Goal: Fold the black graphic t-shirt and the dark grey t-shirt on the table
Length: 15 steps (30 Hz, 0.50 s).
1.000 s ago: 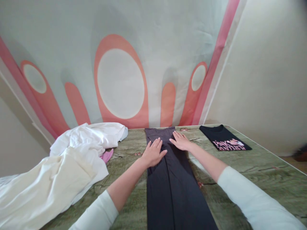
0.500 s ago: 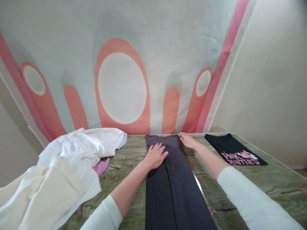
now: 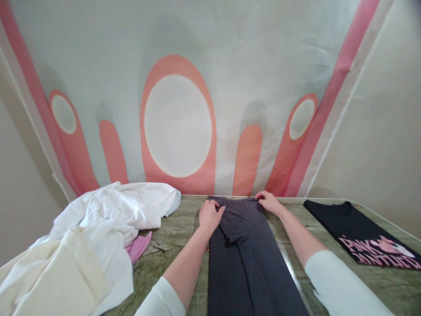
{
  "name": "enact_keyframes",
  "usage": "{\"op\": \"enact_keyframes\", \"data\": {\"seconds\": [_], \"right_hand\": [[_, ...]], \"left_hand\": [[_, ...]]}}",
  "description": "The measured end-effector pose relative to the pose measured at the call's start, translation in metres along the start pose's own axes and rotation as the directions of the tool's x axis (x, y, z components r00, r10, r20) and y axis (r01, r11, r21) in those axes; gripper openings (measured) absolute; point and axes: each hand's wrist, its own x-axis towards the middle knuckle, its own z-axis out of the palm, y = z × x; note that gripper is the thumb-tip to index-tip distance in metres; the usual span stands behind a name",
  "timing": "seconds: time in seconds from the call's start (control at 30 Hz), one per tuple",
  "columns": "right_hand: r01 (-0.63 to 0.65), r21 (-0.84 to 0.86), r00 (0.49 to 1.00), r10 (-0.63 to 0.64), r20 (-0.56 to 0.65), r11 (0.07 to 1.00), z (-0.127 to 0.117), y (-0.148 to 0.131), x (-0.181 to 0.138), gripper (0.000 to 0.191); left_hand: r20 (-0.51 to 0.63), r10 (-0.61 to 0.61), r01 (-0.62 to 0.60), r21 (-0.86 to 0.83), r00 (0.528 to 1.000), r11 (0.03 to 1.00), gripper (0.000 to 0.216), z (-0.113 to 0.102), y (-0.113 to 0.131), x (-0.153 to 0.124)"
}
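Note:
A dark grey T-shirt (image 3: 258,267) lies lengthwise in front of me, its sides folded inward and a short sleeve (image 3: 235,224) lying on top. Its far end reaches the table's back edge. My left hand (image 3: 210,216) has its fingers curled on the far left corner of the shirt, thumb beside the folded sleeve. At the far right corner, my right hand (image 3: 268,202) pinches the cloth between thumb and fingers. Parts of both hands' fingertips are hidden by the cloth and the hands themselves.
To the left is a heap of white and cream clothes (image 3: 115,210), with a pink cloth (image 3: 140,246) poking out. A folded black T-shirt (image 3: 348,219) with pink lettering lies on the right. Behind the wood-patterned table (image 3: 164,259) stands a wall with a pink-and-white printed sheet (image 3: 177,127).
My left hand has moved from lying flat on the shirt to its far left corner, fingers now curled. My right hand has closed on the far right corner. The view has shifted left.

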Motion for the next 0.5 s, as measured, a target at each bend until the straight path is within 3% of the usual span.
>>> {"op": "enact_keyframes", "data": {"seconds": [0.33, 0.5], "right_hand": [[0.023, 0.094, 0.998, -0.029, 0.061, 0.995, 0.000, 0.015, 0.002, 0.025], [0.045, 0.125, 0.998, -0.050, 0.033, 0.991, 0.003, 0.016, 0.003, 0.021]], "left_hand": [[0.020, 0.036, -0.037, 0.008, 0.999, 0.999, 0.015, -0.004, 0.007, -0.001], [-0.031, 0.084, -0.087, -0.146, 0.996, 0.985, 0.009, -0.003, 0.014, -0.001]]}}
